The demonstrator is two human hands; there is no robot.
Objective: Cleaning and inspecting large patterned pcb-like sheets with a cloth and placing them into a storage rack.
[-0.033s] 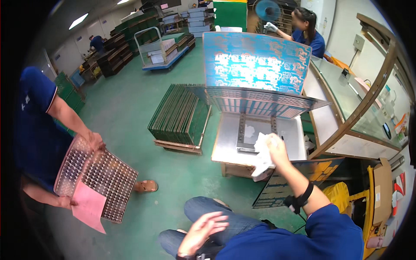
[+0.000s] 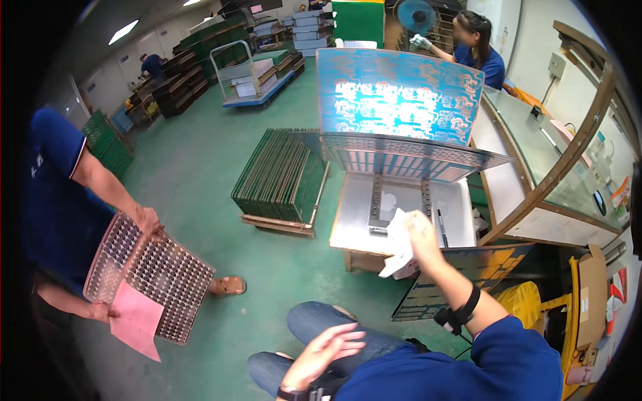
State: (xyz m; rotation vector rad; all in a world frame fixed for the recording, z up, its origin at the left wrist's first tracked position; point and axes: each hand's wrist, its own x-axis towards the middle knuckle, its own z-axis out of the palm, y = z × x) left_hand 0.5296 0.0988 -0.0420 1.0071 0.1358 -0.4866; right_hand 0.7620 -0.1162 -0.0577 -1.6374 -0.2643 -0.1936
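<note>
Presently in the right hand: a crumpled white wipe (paper or fabric, I cannot tell which), pinched between curled fingers, its loose end hanging below the grip

Left hand: empty, fingers loosely spread, over the lap, nearer the body than the grip

Table: pale-topped, its near edge under the wipe; whether the wipe touches it I cannot tell

Frame: dark, lying on the table just beyond and left of the grip

Pen: black, on the tabletop just right of the grip

Blue panel: copper-patterned, standing beyond the grip at the far side, with a striped panel tilted before it

Dark panel: yellow-marked, tilted, below and right of the grip, partly behind the forearm

Green panels: racked upright on the floor, left of the grip

Wiping progress: apparently under way, since the wipe is in hand; which surfaces are done, and how many are left, does not show
</note>
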